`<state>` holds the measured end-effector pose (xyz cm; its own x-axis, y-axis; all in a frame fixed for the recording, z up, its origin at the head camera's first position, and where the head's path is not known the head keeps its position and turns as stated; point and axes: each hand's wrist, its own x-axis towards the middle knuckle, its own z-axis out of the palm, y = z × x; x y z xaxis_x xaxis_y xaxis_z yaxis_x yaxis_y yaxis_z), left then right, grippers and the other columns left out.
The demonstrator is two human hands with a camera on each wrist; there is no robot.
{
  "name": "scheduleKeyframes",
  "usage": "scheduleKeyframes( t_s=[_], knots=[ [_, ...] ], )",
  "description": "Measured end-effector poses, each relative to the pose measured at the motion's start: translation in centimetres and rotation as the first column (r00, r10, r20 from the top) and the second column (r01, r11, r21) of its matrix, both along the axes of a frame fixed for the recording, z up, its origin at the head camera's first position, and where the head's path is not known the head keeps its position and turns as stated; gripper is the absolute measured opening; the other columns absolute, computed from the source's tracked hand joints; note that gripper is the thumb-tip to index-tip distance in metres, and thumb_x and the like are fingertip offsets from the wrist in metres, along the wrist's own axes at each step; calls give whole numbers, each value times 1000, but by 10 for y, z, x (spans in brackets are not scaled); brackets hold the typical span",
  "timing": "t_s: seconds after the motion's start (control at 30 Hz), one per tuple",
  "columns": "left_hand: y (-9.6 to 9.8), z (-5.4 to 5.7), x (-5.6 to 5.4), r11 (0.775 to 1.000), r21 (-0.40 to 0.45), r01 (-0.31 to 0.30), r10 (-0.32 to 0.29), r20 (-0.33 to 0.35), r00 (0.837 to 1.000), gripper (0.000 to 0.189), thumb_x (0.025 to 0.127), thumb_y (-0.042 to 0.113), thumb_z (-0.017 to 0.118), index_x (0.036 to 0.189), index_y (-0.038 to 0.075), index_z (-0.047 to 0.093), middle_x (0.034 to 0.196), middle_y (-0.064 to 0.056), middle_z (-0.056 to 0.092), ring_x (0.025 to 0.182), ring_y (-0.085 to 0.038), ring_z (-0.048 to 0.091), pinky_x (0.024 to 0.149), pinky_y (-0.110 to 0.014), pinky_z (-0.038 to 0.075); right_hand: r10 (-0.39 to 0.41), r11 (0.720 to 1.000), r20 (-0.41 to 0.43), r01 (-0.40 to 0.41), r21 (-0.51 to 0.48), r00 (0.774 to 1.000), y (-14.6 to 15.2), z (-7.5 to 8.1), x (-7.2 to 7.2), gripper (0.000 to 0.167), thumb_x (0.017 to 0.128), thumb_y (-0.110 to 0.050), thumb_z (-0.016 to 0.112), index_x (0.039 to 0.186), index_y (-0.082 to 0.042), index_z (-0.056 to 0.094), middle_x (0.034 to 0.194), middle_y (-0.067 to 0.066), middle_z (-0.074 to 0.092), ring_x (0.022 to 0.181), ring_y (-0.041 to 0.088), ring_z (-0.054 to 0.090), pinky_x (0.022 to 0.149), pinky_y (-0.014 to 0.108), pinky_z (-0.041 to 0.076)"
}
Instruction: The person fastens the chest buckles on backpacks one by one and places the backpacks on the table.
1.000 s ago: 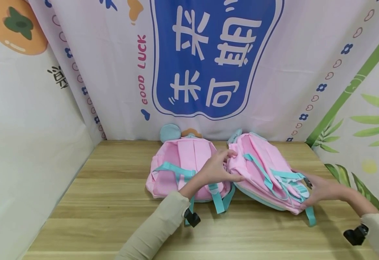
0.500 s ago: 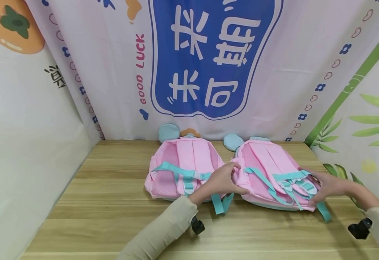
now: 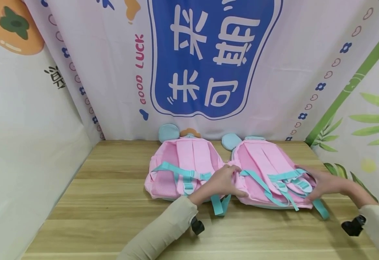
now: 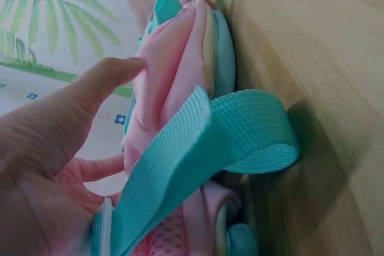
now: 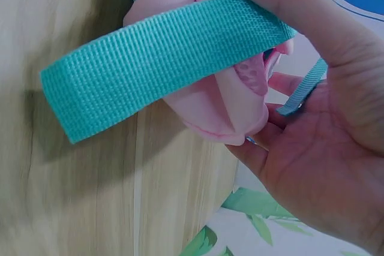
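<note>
Two pink backpacks with turquoise straps lie side by side on the wooden table, strap side up. My left hand [image 3: 221,182] curves round the near-left side of the right backpack [image 3: 257,159], thumb along its front edge. In the left wrist view the thumb [image 4: 117,73] touches the pink fabric, and a loose turquoise strap [image 4: 174,166] hangs in front. My right hand [image 3: 327,185] holds the backpack's opposite corner, thumb and fingers round it; another turquoise strap [image 5: 162,52] crosses there in the right wrist view. The left backpack [image 3: 183,155] lies partly behind my left hand and forearm.
The wooden table [image 3: 111,216] extends in front of and left of the backpacks. A printed cloth [image 3: 121,72] hangs along the back edge, and more cloth walls rise on both sides. Pale blue round ears [image 3: 231,141] on the backpacks point toward the back cloth.
The right backpack has turned from a slant to nearly straight and come down flatter, then shifted slightly left toward the other backpack. Both hands have stayed on it; the left backpack has hardly moved.
</note>
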<state>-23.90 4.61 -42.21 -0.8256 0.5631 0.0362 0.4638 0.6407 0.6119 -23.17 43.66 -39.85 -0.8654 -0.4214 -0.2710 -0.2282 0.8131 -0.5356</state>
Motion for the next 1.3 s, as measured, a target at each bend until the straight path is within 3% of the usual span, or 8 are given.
scheduleKeyframes(
  t_s=[0.13, 0.23, 0.37, 0.57, 0.93, 1.13, 1.3],
  knots=[
    [-4, 2, 1, 1000, -11, 9, -9, 5, 1000, 88, 71, 53, 90, 143, 16, 55, 135, -6, 58, 106, -10, 57, 89, -24, 52, -3, 1000, 9, 3, 6, 1000, -5, 0, -2, 121, 71, -28, 92, 159, 2, 15, 153, 48, 21, 136, 66, 29, 97, 76, 39],
    [-8, 2, 0, 1000, -13, 3, -3, 19, 1000, 88, 71, 53, 90, 143, 16, 55, 140, -7, 57, 125, -17, 57, 98, -30, 53, -4, 1000, 31, 4, 0, 1000, -10, 1, -5, 122, 71, -28, 92, 160, 1, 13, 153, 48, 19, 136, 66, 28, 98, 76, 39],
    [-13, 1, -1, 1000, -12, -6, 6, 30, 1000, 86, 72, 53, 89, 142, 17, 56, 143, -8, 55, 147, -29, 43, 108, -38, 49, -2, 1000, 56, 3, -15, 998, -15, 0, -7, 123, 72, -27, 92, 160, 1, 11, 154, 47, 17, 138, 66, 25, 99, 77, 37],
    [-19, 3, -1, 1000, -9, -11, 11, 37, 999, 85, 72, 51, 90, 142, 15, 56, 139, -9, 56, 133, -26, 55, 102, -35, 52, 9, 999, 56, -8, -32, 998, -22, 1, -9, 124, 71, -26, 92, 160, 2, 11, 155, 46, 17, 139, 67, 22, 100, 77, 36],
    [-23, 2, 0, 1000, -9, -17, 18, 43, 999, 85, 73, 51, 89, 142, 15, 56, 144, -9, 54, 148, -31, 40, 111, -41, 47, 14, 999, 59, -12, -38, 998, -29, 3, -9, 123, 70, -27, 93, 160, 2, 13, 156, 45, 20, 140, 66, 22, 101, 76, 36],
    [-25, 1, 1, 1000, 1, -18, 18, 48, 999, 85, 72, 50, 90, 141, 15, 56, 142, -10, 55, 134, -26, 54, 105, -40, 51, 9, 1000, 55, -7, -27, 998, -32, 2, -10, 124, 69, -28, 93, 160, 3, 14, 155, 45, 22, 140, 65, 25, 101, 75, 37],
    [-24, 1, 0, 1000, 19, -24, 23, 62, 998, 85, 73, 51, 89, 143, 17, 54, 152, -14, 47, 143, -30, 47, 107, -41, 50, 9, 1000, 55, -7, -24, 998, -32, 2, -10, 125, 69, -29, 93, 160, 3, 14, 155, 45, 24, 140, 65, 26, 101, 73, 39]
  ],
)
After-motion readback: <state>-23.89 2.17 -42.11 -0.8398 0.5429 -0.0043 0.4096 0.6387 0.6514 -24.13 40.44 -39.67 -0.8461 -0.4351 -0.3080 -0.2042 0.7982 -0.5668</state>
